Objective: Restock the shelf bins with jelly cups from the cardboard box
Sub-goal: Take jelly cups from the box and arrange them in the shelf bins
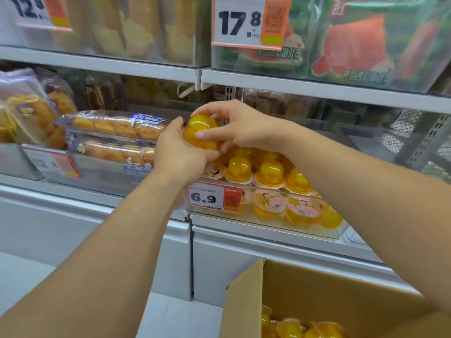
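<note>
Midway, by the look of it: the left hand (179, 152) and right hand (238, 125) together grip one yellow jelly cup (201, 130), held just above the clear shelf bin (268, 224) — already part-filled with cups (268, 174), its far end bare. Below the right forearm, the cardboard box (317, 291) holds more cups (290, 328), so restocking is unfinished. Beside the left hand lie bagged pastries (109, 125); under it hangs a price tag (214, 197). Grey shop shelves (317, 90) run overhead.
</note>
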